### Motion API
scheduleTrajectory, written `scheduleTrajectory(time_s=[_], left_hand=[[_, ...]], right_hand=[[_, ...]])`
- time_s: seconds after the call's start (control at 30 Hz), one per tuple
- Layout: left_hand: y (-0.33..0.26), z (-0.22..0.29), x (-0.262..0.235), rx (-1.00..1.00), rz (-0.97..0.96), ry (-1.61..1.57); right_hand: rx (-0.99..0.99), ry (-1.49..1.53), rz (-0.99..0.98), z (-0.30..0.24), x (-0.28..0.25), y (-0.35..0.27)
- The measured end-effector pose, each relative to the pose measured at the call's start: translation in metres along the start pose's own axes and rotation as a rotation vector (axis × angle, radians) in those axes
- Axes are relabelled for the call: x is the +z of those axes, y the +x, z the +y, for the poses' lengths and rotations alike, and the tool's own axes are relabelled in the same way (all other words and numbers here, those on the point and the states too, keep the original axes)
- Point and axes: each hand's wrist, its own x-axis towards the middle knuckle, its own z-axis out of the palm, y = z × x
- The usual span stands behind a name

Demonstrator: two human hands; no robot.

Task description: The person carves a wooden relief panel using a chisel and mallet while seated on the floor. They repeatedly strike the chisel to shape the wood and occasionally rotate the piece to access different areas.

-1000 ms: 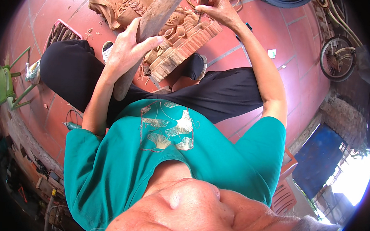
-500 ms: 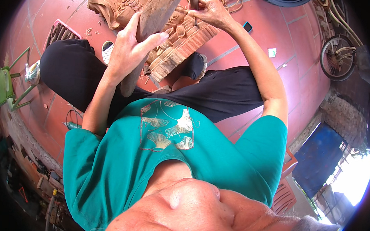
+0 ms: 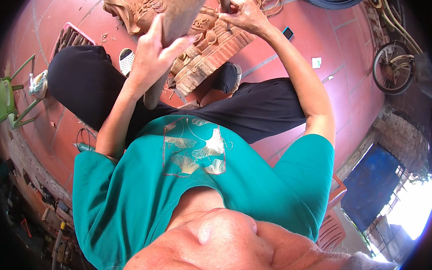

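Note:
A carved block of reddish-brown wood [image 3: 197, 71] lies on the floor between my legs, its relief of curved shapes partly hidden behind the mallet. My left hand [image 3: 152, 57] is closed round a thick, worn wooden mallet [image 3: 185, 13]. Its handle end points back toward my body, and its broad far part rises over the carving. In my right hand [image 3: 247, 15], pinched between thumb and fingers, stands a chisel [image 3: 224, 1]. Its lower end meets the carving near the ridged right edge. The mallet is apart from the chisel's top.
Red floor tiles hold wood chips [image 3: 104, 37] and a dark phone [image 3: 288, 33]. On the left are a pink-rimmed tray of tools [image 3: 68, 39], a green chair [image 3: 4, 99] and a corded teal tool [image 3: 84, 147]. Wheels [image 3: 394, 68] stand at right; cords [image 3: 267, 3] lie beyond the carving.
The mallet has shifted slightly, its handle end a little right and nearer the carving. The chisel's top has tipped slightly left. Both grips are unchanged.

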Motion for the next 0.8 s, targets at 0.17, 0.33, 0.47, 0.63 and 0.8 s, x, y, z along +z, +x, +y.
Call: scheduleTrajectory(time_s=[0.17, 0.33, 0.47, 0.63, 0.8], left_hand=[[0.001, -0.003, -0.005, -0.043, -0.181, 0.074], [0.0, -0.011, -0.008, -0.057, -0.083, 0.093], [-0.001, -0.01, -0.012, -0.073, -0.094, 0.018], [-0.002, -0.009, -0.01, -0.065, -0.072, 0.059], [-0.002, -0.004, -0.009, -0.071, -0.097, 0.079]], right_hand=[[-0.089, 0.045, 0.151, 0.024, 0.005, 0.0], [0.214, 0.249, 0.299, 0.019, -0.019, -0.004], [0.299, 0.229, 0.325, 0.001, -0.043, -0.011], [0.193, 0.33, 0.209, 0.005, -0.042, -0.019], [0.158, 0.222, 0.144, 0.015, -0.036, -0.025]])
